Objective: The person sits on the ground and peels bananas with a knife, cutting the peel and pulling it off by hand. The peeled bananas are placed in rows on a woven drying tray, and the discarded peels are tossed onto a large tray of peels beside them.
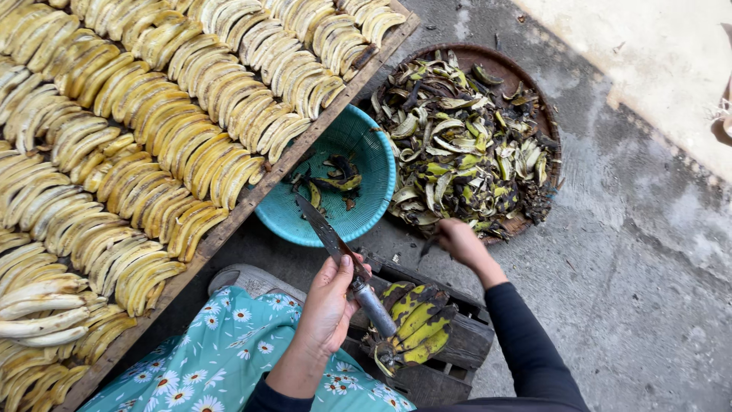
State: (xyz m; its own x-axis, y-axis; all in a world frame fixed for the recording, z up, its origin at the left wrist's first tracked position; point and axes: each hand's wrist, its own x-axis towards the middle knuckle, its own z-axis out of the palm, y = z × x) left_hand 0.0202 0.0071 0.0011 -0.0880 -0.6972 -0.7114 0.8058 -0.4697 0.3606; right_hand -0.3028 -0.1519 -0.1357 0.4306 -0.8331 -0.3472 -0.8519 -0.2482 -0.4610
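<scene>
At ten o'clock lies the tray (229, 221) of peeled bananas, at one o'clock the peel basket (545, 122) where the right hand (457, 240) pinches a peel, while the left hand (329, 301) grips a knife (343, 255) above the bunch (415, 324).

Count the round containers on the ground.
2: a teal basket beside the wooden tray's edge, and a brown round tray of banana peels right of it. Others may lie out of view.
</scene>
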